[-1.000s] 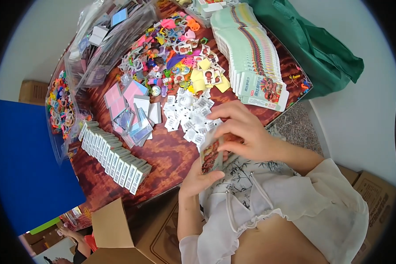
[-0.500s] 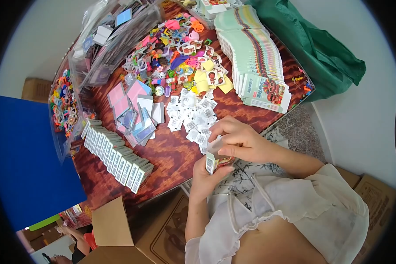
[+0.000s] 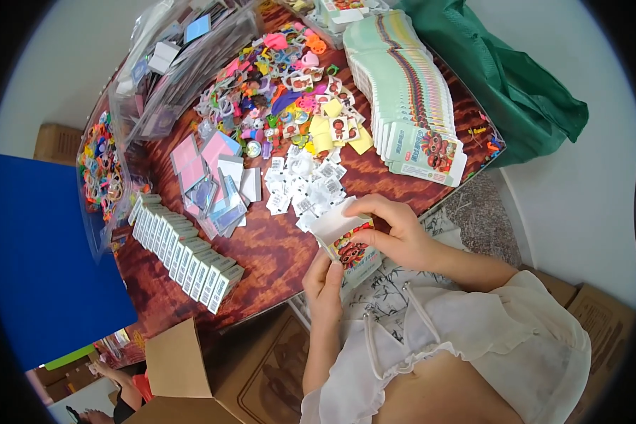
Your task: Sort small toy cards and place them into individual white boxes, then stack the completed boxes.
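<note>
A small printed carton (image 3: 349, 244) with a cartoon picture on its front is held between both hands at the near edge of the wooden table (image 3: 275, 254). Its white top flap stands open. My left hand (image 3: 324, 283) grips it from below. My right hand (image 3: 396, 230) holds its upper right side, fingers curled over the top. Small white packets (image 3: 305, 185) lie scattered on the table just beyond the carton.
A row of closed cartons (image 3: 184, 252) lines the table's left. A long stack of flat unfolded cartons (image 3: 403, 92) lies at the right. Colourful small toys (image 3: 275, 71), pink and grey card sleeves (image 3: 212, 177), clear bags (image 3: 169, 71), a green bag (image 3: 516, 85), a cardboard box (image 3: 184, 374).
The carton has come up from low between my hands and turned so its printed front faces me, top flap open. My right hand has drawn back from the white packets.
</note>
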The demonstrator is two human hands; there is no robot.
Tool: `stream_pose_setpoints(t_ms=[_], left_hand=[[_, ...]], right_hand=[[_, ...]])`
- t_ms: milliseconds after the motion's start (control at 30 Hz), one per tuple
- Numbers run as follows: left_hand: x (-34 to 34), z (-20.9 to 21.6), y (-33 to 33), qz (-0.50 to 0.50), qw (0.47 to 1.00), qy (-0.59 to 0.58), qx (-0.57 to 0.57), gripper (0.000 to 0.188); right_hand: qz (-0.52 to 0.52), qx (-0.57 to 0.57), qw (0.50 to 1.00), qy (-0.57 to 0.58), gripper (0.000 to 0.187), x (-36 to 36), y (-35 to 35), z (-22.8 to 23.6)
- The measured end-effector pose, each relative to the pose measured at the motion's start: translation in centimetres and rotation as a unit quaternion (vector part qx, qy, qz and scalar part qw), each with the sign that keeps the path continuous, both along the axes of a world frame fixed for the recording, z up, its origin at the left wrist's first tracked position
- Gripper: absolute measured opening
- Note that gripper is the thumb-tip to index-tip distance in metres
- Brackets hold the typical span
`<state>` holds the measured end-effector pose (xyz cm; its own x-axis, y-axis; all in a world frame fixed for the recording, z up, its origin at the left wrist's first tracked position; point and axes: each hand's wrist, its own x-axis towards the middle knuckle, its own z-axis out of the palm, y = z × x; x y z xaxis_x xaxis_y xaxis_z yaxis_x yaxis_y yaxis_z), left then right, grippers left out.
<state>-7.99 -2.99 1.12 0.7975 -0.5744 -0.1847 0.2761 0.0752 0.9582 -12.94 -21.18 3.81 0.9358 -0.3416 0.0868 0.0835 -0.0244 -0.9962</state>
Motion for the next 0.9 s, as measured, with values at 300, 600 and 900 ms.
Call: stream_pose_setpoints(t_ms=[300,600,900], left_hand=[[-0.7,1.8,-0.4,0.082,0.982,-0.147,0.084,0.041],[1.4,2.7,0.9,-0.055,0.957,-0.231,0.166,0.042],[0.8,2.5,1.0,-0.052,0.989,-0.109,0.081,0.055]], right_hand=[[0.02,0.085,0.996,0.033,0.024,0.1,-0.2,0.5],[-0.007,0.044,0.999,-0.012,0.011,0.5,-0.1,0.7],[0.113,0.039,0.993,-0.015,0.014,0.6,-0.7,-1.9]])
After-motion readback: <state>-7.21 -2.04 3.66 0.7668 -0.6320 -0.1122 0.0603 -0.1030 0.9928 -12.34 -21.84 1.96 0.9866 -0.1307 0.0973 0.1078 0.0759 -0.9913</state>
